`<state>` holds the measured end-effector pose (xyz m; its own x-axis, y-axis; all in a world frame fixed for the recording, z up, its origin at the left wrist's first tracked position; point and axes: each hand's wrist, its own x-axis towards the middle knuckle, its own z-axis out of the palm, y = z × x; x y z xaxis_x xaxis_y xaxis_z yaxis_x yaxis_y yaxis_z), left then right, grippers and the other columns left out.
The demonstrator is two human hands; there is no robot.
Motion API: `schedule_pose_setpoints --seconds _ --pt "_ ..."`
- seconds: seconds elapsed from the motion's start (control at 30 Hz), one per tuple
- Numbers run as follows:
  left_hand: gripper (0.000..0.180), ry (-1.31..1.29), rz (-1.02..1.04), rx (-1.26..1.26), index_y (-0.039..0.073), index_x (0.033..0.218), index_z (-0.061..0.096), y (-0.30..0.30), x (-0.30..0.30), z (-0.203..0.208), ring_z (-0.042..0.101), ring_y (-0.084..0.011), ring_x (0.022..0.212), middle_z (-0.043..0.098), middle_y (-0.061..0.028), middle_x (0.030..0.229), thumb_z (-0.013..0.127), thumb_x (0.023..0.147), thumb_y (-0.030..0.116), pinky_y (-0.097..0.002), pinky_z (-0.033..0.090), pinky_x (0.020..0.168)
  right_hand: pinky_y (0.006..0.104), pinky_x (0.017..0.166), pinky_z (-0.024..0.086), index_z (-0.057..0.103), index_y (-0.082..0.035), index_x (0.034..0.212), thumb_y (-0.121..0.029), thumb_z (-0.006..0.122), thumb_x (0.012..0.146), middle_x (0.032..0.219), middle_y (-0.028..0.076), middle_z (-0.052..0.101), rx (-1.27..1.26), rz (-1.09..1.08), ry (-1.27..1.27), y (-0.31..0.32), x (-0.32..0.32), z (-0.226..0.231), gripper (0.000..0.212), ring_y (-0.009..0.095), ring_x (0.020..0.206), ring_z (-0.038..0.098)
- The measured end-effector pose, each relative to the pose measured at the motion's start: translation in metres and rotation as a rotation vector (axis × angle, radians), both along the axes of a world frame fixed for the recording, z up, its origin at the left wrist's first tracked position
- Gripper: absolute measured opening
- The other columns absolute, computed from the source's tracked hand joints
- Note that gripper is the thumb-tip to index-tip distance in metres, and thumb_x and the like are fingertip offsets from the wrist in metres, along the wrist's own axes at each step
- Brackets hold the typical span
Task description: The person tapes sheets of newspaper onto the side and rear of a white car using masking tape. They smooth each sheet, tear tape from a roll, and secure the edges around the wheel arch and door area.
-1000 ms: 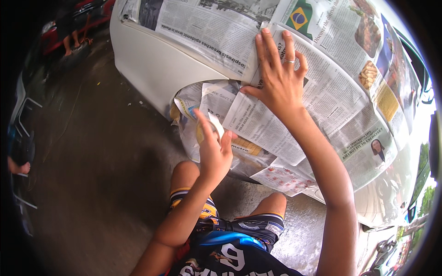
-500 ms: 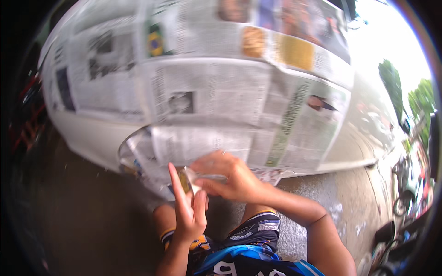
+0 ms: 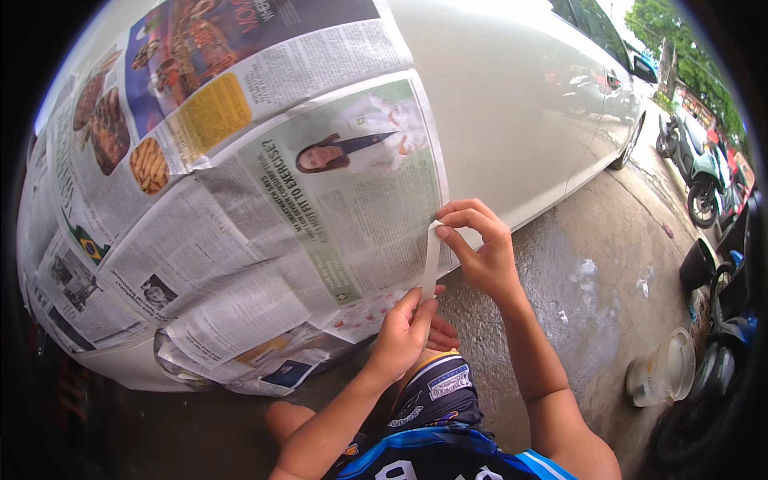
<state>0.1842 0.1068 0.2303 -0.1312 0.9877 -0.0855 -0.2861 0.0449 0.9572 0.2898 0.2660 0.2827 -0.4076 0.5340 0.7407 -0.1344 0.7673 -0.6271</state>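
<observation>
The pale tape strip bars the gap between the right hand and the left hand. Right of the right forearm, room opens above the wet pavement, bounded by a plastic bucket and a parked scooter. The car's bare pale panel stands ahead; the shorts-clad thigh limits space below the left hand.

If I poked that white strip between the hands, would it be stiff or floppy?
The white strip probably bends easily, since it looks thin. It's likely very light: the right hand merely pinches its upper end.
</observation>
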Motion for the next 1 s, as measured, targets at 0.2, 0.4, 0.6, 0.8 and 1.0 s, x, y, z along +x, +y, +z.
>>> schedule_pose_setpoints --seconds 0.2,0.4,0.6,0.8,1.0 --pt "0.044 -0.036 0.24 0.109 -0.007 0.135 0.057 0.048 0.045 -0.038 0.078 -0.0301 0.084 0.076 -0.0203 0.094 0.045 0.115 0.03 -0.0385 0.064 0.079 0.0354 0.096 0.054 0.078 -0.002 0.097 -0.005 0.081 0.087 0.115 0.012 0.075 -0.054 0.066 -0.003 0.032 0.025 -0.02 0.01 0.022 0.109 0.071" --pt "0.05 -0.043 0.23 0.126 -0.007 0.138 0.056 0.072 0.053 -0.039 0.078 -0.028 0.088 0.076 -0.0194 0.096 0.042 0.115 0.036 -0.0377 0.063 0.082 0.0335 0.087 0.058 0.079 -0.002 0.096 -0.008 0.083 0.086 0.107 0.013 0.078 -0.154 0.12 0.075 0.045 0.017 -0.019 0.012 0.021 0.096 0.075" --pt "0.046 0.099 0.238 0.143 -0.007 0.134 0.06 0.067 0.059 -0.019 0.072 -0.0175 0.074 0.074 -0.0131 0.084 0.046 0.114 0.033 -0.0303 0.058 0.071 0.0331 0.09 0.06 0.077 0.003 0.095 0.001 0.08 0.088 0.105 0.015 0.078 -0.262 0.306 0.107 0.052 0.029 -0.014 0.008 0.019 0.098 0.074" --pt "0.039 0.301 0.189 -0.075 -0.004 0.125 0.067 0.005 0.04 0.012 0.057 -0.0093 0.051 0.065 -0.0063 0.063 0.049 0.113 0.028 -0.0233 0.045 0.051 0.0342 0.084 0.062 0.076 0.003 0.101 0.004 0.08 0.088 0.095 0.014 0.077 -0.767 0.407 0.227 0.019 0.053 -0.031 0.013 0.019 0.093 0.075" --pt "0.035 0.22 0.221 -0.066 -0.004 0.116 0.07 -0.005 0.042 0.009 0.054 -0.0089 0.047 0.063 -0.0058 0.06 0.052 0.112 0.026 -0.0221 0.042 0.047 0.0309 0.082 0.06 0.077 0.003 0.1 0.003 0.08 0.09 0.099 0.011 0.077 -0.798 0.434 0.383 -0.001 0.056 -0.065 0.011 0.016 0.092 0.073"
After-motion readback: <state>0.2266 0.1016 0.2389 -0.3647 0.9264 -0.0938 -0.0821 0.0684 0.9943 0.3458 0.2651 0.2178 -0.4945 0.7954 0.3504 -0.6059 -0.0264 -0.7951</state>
